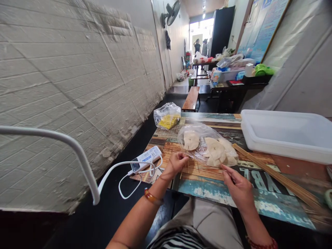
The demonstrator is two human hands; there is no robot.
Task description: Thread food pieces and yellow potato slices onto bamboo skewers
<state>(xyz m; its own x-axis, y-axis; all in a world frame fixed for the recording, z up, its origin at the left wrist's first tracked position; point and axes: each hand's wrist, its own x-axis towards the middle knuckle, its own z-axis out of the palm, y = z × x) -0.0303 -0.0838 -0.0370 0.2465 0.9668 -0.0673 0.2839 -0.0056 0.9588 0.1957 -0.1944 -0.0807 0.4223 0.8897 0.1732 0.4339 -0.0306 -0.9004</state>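
Note:
My left hand [177,162] is closed in a pinch on a thin bamboo skewer [184,166] at the near edge of the painted wooden table [223,188]. A pale round slice [191,140] stands just above that hand. My right hand [237,186] is closed, with its fingertips at the lower edge of a heap of pale round slices [218,152]; what it grips I cannot make out. The slices lie on a clear plastic bag [201,133].
A long bundle of bamboo skewers [275,176] runs diagonally to the right of my hands. A white plastic tub [285,133] stands at the back right. A bag with yellow contents [167,116] lies at the far left. A power bank with white cable [145,159] lies left.

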